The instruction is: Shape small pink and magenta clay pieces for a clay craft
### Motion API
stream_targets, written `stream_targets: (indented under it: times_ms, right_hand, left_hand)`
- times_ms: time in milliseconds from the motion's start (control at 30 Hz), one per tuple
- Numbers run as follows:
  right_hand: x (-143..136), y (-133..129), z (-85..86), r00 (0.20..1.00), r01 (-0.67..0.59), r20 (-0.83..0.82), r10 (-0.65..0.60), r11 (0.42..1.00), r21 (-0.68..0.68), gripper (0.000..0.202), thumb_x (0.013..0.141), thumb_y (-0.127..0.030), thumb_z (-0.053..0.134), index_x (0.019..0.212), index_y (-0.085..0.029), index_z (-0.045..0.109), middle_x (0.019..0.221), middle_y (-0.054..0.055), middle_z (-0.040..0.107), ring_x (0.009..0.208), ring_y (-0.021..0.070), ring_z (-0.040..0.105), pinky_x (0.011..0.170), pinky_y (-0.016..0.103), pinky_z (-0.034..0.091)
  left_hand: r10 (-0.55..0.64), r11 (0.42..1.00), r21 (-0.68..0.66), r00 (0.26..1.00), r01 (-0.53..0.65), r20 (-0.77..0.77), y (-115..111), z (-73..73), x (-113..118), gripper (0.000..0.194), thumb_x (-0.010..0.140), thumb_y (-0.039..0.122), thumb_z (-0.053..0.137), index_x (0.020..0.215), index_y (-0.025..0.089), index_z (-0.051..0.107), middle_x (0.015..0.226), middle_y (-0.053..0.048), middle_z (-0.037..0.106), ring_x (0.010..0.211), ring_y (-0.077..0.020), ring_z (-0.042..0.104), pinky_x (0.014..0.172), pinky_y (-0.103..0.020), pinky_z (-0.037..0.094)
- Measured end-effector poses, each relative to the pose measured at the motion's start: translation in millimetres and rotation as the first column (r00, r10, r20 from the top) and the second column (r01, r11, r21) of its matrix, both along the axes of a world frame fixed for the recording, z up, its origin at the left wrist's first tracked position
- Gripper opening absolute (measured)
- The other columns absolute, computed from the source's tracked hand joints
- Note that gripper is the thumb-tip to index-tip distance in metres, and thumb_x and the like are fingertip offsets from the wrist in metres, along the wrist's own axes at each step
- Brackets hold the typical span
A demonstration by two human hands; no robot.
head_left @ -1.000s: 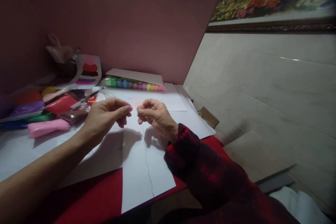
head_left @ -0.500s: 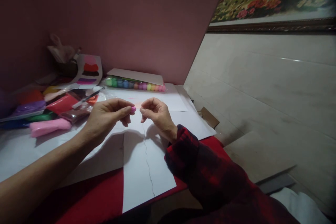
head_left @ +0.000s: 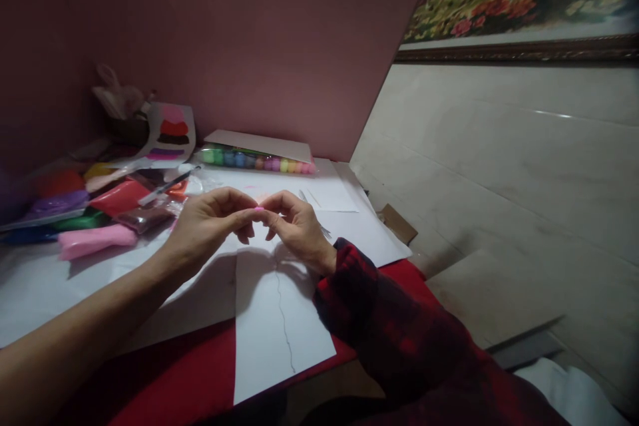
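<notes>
A small pink piece [head_left: 259,209] is pinched between the fingertips of both hands, above the white paper. My left hand [head_left: 212,218] comes in from the left with thumb and forefinger closed on it. From the right, my right hand [head_left: 298,226] meets it, its thumb and forefinger also on the piece, most of which the fingertips hide. Below the hands lies a white sheet [head_left: 274,339] with a thin wavy dark line drawn down it.
Soft colored packets, among them a pink one [head_left: 97,241] and a red one [head_left: 120,198], lie at the left. Behind the hands is a pack of colored pieces [head_left: 257,160]. A red cloth [head_left: 170,379] shows at the front edge.
My right hand has moved left and now touches my left hand at the pink piece, which only my left hand held before. A slim grey item now shows behind my right hand.
</notes>
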State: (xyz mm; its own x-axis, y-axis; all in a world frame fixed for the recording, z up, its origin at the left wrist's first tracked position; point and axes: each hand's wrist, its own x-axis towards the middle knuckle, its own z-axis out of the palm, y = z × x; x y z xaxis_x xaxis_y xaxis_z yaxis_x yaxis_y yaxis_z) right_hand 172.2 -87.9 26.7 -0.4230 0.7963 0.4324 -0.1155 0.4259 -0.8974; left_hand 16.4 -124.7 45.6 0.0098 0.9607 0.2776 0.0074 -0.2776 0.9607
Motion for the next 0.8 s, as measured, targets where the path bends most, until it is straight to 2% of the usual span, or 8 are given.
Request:
stream_targets:
  times_ms: [100, 200, 300, 367, 433, 567, 667, 800]
  right_hand:
    - [-0.4, 0.6, -1.0, 1.000, -0.001, -0.011, 0.001, 1.000, 0.009, 0.019, 0.081, -0.037, 0.065, 0.080, -0.020, 0.058, 0.077, 0.001, 0.058, 0.067, 0.0129, 0.054, 0.055, 0.027, 0.049]
    - [1.1, -0.4, -1.0, 0.998, 0.052, 0.022, -0.055, 0.993, 0.106, 0.013, 0.083, -0.034, 0.063, 0.081, -0.021, 0.060, 0.082, 0.002, 0.057, 0.071, 0.0142, 0.054, 0.059, 0.029, 0.049]
    - [3.2, -2.8, -0.1, 0.984, 0.108, 0.108, -0.140, 0.959, 0.261, 0.007, 0.084, -0.027, 0.061, 0.080, -0.022, 0.061, 0.084, 0.002, 0.057, 0.075, 0.0148, 0.053, 0.068, 0.032, 0.048]
    - [3.7, -4.3, 0.3, 0.976, 0.115, 0.142, -0.163, 0.948, 0.298, 0.006, 0.084, -0.024, 0.061, 0.079, -0.021, 0.061, 0.083, 0.002, 0.058, 0.076, 0.0148, 0.054, 0.072, 0.033, 0.048]
    - [3.1, -4.6, 0.3, 0.983, 0.100, 0.128, -0.132, 0.967, 0.233, 0.007, 0.084, -0.026, 0.061, 0.079, -0.021, 0.060, 0.081, 0.002, 0.059, 0.075, 0.0146, 0.055, 0.071, 0.033, 0.049]
    - [0.8, -0.7, 0.4, 0.999, -0.010, -0.043, 0.008, 0.999, -0.049, 0.021, 0.076, -0.035, 0.070, 0.077, -0.019, 0.057, 0.071, -0.001, 0.059, 0.060, 0.0122, 0.056, 0.055, 0.029, 0.050]
    - [1.6, 4.3, 1.7, 0.984, -0.106, -0.162, 0.070, 0.969, -0.225, 0.029, 0.069, -0.037, 0.076, 0.078, -0.018, 0.057, 0.064, -0.003, 0.059, 0.053, 0.0108, 0.055, 0.052, 0.028, 0.050]
    - [6.1, 9.5, 2.8, 0.959, -0.244, -0.239, 0.155, 0.877, -0.413, 0.032, 0.066, -0.037, 0.079, 0.079, -0.017, 0.057, 0.064, -0.003, 0.061, 0.051, 0.0082, 0.052, 0.049, 0.023, 0.047]
  left_hand:
    - [0.013, 0.999, -0.049, 0.999, -0.011, 0.032, -0.3, 0.0, -0.4, 0.023, 0.074, 0.034, 0.072, 0.082, 0.014, 0.064, 0.061, 0.000, 0.065, 0.052, -0.0146, 0.062, 0.049, -0.026, 0.051]
    - [-0.030, 0.991, -0.129, 0.998, 0.037, 0.054, 1.5, -1.9, -1.7, 0.028, 0.076, 0.041, 0.069, 0.078, 0.014, 0.063, 0.064, -0.003, 0.067, 0.051, -0.0138, 0.061, 0.047, -0.025, 0.050]
    - [-0.120, 0.975, -0.180, 0.990, 0.132, 0.077, 3.7, -4.5, -3.3, 0.026, 0.072, 0.037, 0.074, 0.070, 0.014, 0.063, 0.061, -0.004, 0.066, 0.048, -0.0129, 0.060, 0.046, -0.024, 0.049]
    - [-0.123, 0.974, -0.178, 0.989, 0.136, 0.085, 4.7, -5.5, -4.2, 0.022, 0.069, 0.031, 0.078, 0.070, 0.014, 0.064, 0.062, -0.004, 0.067, 0.048, -0.0130, 0.060, 0.046, -0.024, 0.049]
    - [-0.108, 0.981, -0.151, 0.991, 0.120, 0.084, 5.2, -5.6, -4.7, 0.019, 0.067, 0.027, 0.079, 0.072, 0.014, 0.065, 0.063, -0.003, 0.067, 0.050, -0.0126, 0.060, 0.046, -0.023, 0.049]
    - [-0.085, 0.993, -0.078, 0.996, 0.087, 0.031, 5.4, -4.2, -4.7, 0.019, 0.066, 0.027, 0.080, 0.071, 0.014, 0.067, 0.060, -0.002, 0.066, 0.049, -0.0117, 0.059, 0.047, -0.022, 0.050]
    - [-0.064, 0.995, -0.073, 0.998, 0.065, 0.016, 4.3, -2.5, -3.3, 0.022, 0.065, 0.026, 0.081, 0.078, 0.015, 0.067, 0.060, -0.001, 0.067, 0.049, -0.0126, 0.060, 0.047, -0.023, 0.050]
    - [-0.116, 0.991, -0.061, 0.991, 0.120, 0.060, 0.6, 1.2, -0.1, 0.035, 0.063, 0.025, 0.081, 0.094, 0.016, 0.068, 0.057, 0.000, 0.066, 0.047, -0.0140, 0.060, 0.046, -0.025, 0.050]
